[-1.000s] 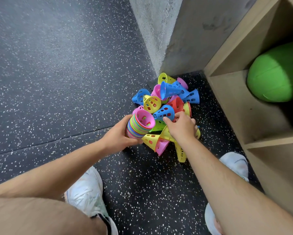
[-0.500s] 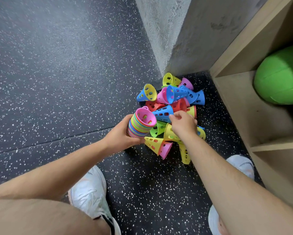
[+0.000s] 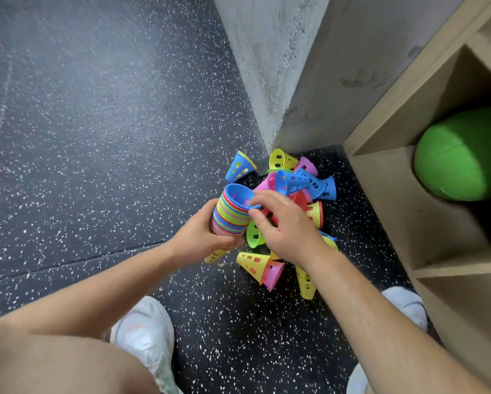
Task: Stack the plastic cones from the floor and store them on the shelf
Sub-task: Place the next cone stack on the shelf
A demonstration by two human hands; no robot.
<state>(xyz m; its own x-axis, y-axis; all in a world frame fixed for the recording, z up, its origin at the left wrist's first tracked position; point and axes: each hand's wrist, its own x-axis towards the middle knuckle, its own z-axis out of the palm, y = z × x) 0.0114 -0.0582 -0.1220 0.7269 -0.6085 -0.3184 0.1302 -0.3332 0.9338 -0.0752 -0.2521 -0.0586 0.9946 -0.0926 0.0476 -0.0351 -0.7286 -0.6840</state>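
My left hand (image 3: 199,237) grips a many-coloured stack of nested cones (image 3: 228,220), held tilted just above the floor. A blue cone (image 3: 235,194) sits on top of the stack, and my right hand (image 3: 287,231) pinches its rim between thumb and forefinger. Behind and under my right hand lies a pile of loose cones (image 3: 301,183) in blue, pink, yellow, red and green. One blue cone (image 3: 240,167) lies apart at the wall corner. A yellow cone (image 3: 251,261) and a pink one (image 3: 272,275) lie nearest me.
The wooden shelf (image 3: 395,200) stands at the right, with a green ball (image 3: 463,155) in its upper compartment. A grey concrete wall corner (image 3: 267,81) rises behind the pile. My white shoes (image 3: 146,331) (image 3: 406,304) flank the pile on the speckled black floor.
My right hand lifted a blue cone from the pile and set it on the stack, covering the pink top cone. The lone blue cone rolled toward the wall.
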